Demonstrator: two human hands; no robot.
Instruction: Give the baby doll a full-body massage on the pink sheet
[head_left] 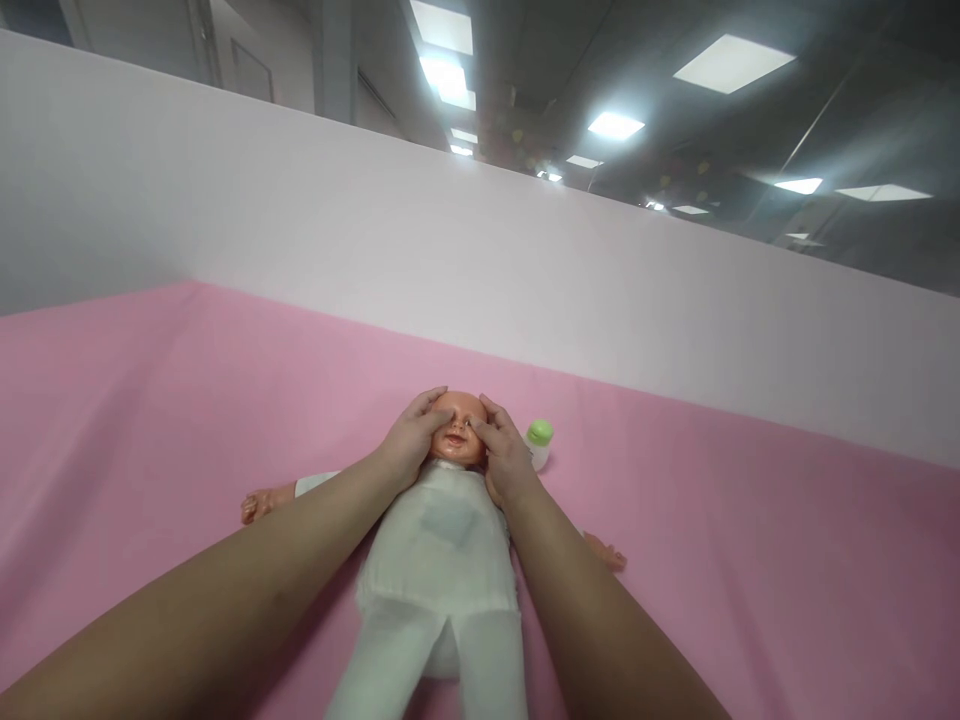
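A baby doll (442, 540) in white cloth lies on its back, head away from me and legs toward me. My left hand (411, 437) cups one side of its head, the thumb resting near an eye. On the opposite side my right hand (506, 452) is wrapped round the head in the same way, its thumb by the other eye. The doll's mouth and forehead show between my hands. Its arms stretch out to both sides, partly hidden under my forearms. Just right of my right hand stands a small white bottle with a green cap (539, 434).
Pink cloth (750, 540) covers the surface under the doll, with some creases. A white partition (480, 260) runs along its far side. Beyond the partition are ceiling lights (735, 63) and, at the upper left, a door (255, 50).
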